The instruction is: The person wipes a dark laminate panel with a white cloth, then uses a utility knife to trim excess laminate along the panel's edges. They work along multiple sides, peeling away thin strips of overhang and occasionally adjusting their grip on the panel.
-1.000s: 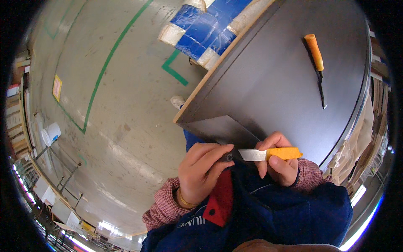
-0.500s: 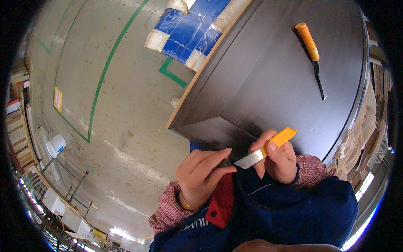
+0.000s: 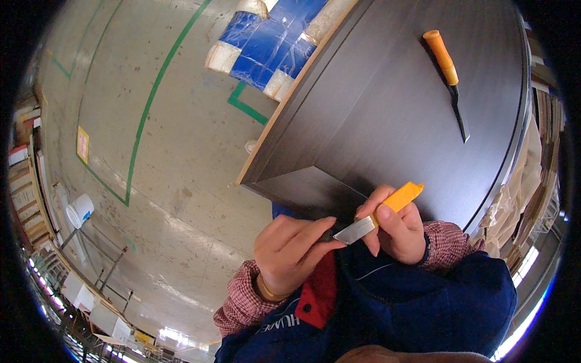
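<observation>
**Knife (image 3: 367, 225) slanting between two hands, its tip reaching a small dark piece (image 3: 327, 235)**

Two bare hands are working close to the person's body, at the near edge of a dark tabletop (image 3: 399, 121). The right hand (image 3: 404, 235) is holding the knife, its thumb and fingers pinching it around where the yellow handle (image 3: 402, 196) is meeting the pale metal blade (image 3: 356, 230). The left hand (image 3: 284, 251) is pinching the small dark piece between thumb and forefinger; most of that piece is hiding inside the grip, so its full shape is not showing.

As for progress, the handwork seems to be under way: the knife is already in hand, the dark piece is being held up to it, and the blade's tip is sitting at the piece's exposed end. Whether the two are truly touching is hard to tell. Nothing visible is showing how much is done or how much is remaining.

The knife's long axis is running on a diagonal. Its yellow end is pointing up and right in the view, away from the person; its blade is pointing down and left, toward the left fingertips. The dark piece's long axis is not showing clearly.

Farther out on the tabletop, a second tool (image 3: 454, 91) with an orange handle is lying apart from both hands, its narrow end pointing back toward the person. Beyond the tabletop's left edge, a blue-wrapped bundle (image 3: 266, 54) is showing.
</observation>
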### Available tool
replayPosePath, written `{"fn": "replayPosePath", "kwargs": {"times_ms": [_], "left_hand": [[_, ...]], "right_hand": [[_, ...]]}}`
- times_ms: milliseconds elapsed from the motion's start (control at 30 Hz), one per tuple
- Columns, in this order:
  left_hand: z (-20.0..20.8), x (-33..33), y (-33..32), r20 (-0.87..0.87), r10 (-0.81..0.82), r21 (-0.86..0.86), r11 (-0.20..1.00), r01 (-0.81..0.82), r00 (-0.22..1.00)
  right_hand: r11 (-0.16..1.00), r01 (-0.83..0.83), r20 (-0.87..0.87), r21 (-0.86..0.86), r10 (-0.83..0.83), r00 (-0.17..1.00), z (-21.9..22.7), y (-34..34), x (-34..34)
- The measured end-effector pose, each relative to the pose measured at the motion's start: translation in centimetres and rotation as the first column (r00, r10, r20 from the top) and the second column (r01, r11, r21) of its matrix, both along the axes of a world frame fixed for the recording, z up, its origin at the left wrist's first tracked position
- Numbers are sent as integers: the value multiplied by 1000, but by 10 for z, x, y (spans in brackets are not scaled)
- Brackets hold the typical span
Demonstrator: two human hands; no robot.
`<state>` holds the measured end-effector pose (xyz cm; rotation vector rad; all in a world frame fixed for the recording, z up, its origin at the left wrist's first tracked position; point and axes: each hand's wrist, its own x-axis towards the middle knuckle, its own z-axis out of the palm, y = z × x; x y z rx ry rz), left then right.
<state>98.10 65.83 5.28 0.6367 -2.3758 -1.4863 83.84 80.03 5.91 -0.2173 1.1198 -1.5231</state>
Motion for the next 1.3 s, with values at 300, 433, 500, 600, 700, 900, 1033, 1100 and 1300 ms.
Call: {"fn": "replayPosePath", "kwargs": {"times_ms": [300, 433, 500, 600, 700, 900, 1033, 1100, 1300], "left_hand": [[0, 1, 0, -10, 6, -4, 1000, -6, 1000], [1, 1, -1, -18, -13, -40, 999, 13, 1000], [0, 1, -2, -17, -23, -48, 999, 22, 1000], [0, 0, -2, -16, -25, -51, 998, 24, 1000], [-1, -1, -2, -21, -23, -44, 999, 22, 999], [-2, -4, -3, -16, -34, -70, 997, 33, 999], [-2, -4, -5, -2, -67, -97, 993, 66, 998], [-1, -5, -7, -6, -80, -99, 992, 79, 997], [-2, -7, -9, 3, -117, -120, 986, 116, 993]], "right_hand": [[1000, 4, -8, -7, -4, 1000, 1, 1, 1], [1000, 26, 15, -13, -26, 1000, 1, 1, 2], [999, 41, 1, -19, -41, 999, 1, 0, 3], [995, 95, -10, 37, -94, 995, 3, -3, 7], [991, 113, -24, 76, -112, 993, 4, -5, 8], [989, 120, -35, 88, -117, 992, 5, -5, 8], [994, 99, 11, -40, -99, 995, -1, -3, 5], [996, 91, -10, -24, -92, 996, -3, -3, 6], [987, 116, -55, 107, -111, 992, 3, -7, 8]]}}
